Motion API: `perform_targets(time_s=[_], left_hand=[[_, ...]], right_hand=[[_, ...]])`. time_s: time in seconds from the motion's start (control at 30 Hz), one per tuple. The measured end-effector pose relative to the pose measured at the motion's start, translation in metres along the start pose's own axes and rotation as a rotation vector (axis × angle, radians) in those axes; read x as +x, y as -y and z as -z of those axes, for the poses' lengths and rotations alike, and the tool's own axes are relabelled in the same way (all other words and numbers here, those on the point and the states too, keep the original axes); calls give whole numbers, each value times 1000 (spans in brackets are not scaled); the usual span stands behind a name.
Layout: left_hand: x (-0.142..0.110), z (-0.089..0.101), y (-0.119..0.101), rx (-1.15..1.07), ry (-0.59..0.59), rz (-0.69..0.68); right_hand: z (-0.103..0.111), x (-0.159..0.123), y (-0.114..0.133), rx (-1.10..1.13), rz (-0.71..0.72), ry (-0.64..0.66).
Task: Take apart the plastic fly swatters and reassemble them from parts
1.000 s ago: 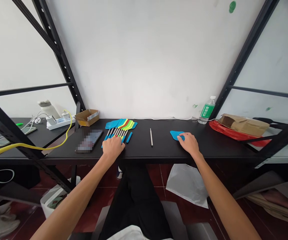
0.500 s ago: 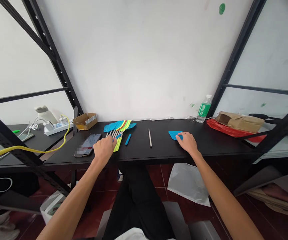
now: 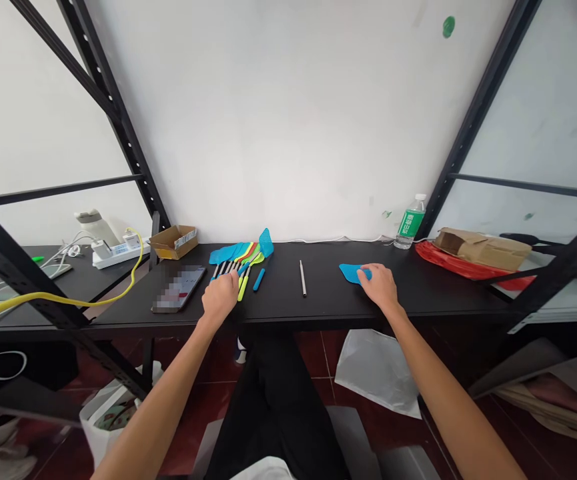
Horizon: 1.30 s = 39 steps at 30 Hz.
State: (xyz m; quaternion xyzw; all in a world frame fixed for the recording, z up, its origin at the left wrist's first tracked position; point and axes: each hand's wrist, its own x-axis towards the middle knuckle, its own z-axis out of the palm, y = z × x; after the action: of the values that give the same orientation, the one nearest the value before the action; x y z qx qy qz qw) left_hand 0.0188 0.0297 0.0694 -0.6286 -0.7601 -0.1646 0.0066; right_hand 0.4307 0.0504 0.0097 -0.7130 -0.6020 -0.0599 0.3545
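Note:
My left hand [image 3: 221, 293] is closed round the handle of a blue fly swatter [image 3: 266, 243], whose head is tilted up off the desk at the back. Under and beside it lies a row of fly swatters [image 3: 228, 253] with blue, yellow-green and red heads and thin metal shafts. At right, my right hand [image 3: 379, 283] grips the edge of a loose blue fly swatter head [image 3: 351, 272] at the desk surface; the fingertips are partly hidden. Between the hands lie a short blue handle [image 3: 259, 280] and a pale slim rod [image 3: 303, 279].
On the black desk [image 3: 278, 308] stand an open cardboard box [image 3: 174, 243] and a phone [image 3: 181, 289] at left. A water bottle [image 3: 410, 223], a red bag [image 3: 448, 261] and brown paper packaging [image 3: 483, 248] are at right. Black metal posts flank the desk.
My left hand has moved slightly right and away, and the blue swatter in it has lifted, its head now tilted up. My right hand has stayed at the blue head.

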Motion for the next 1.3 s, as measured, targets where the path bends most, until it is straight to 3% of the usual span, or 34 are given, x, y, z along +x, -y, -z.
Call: perform_targets(time_s=[0.1, 0.17, 0.27, 0.33, 0.43, 0.53, 0.63, 0.73, 0.8, 0.87, 0.93, 1.03, 1.17, 1.3], left_hand=[[-7, 2, -13, -111, -25, -29], [-20, 3, -28, -166, -81, -93], [-49, 1, -56, -182, -144, -178], [-69, -5, -74, -158, -105, -208], [-90, -17, -89, -94, -41, -308], [-98, -26, -91, -73, 0, -387], [-103, -28, -88, -164, 20, -399], [-114, -27, -83, -497, 105, -366], [-120, -27, -75, -768, 226, -339], [-119, -27, -65, -869, 270, -312], [-105, -26, -56, -711, 146, -267], [-67, -24, -48, -262, -75, -151], [-22, -28, -49, -18, -152, -155], [-11, -33, -50, 30, -124, -159]], right_hand=[[4, -3, 16, 203, -15, -164], [4, -8, 42, 449, -38, -142], [-1, -15, 97, 1043, -211, 135], [-4, -15, 134, 1469, -400, 349], [-4, -7, 171, 1809, -664, 447], [-2, 0, 184, 1876, -794, 450], [-3, 3, 184, 1874, -815, 451], [-3, 12, 174, 1889, -782, 411], [2, 24, 160, 1905, -742, 317], [10, 35, 143, 1892, -669, 197], [17, 41, 128, 1872, -608, 225], [21, 34, 117, 1868, -612, 404], [12, 11, 122, 1858, -643, 450], [5, -5, 132, 1816, -641, 481]])
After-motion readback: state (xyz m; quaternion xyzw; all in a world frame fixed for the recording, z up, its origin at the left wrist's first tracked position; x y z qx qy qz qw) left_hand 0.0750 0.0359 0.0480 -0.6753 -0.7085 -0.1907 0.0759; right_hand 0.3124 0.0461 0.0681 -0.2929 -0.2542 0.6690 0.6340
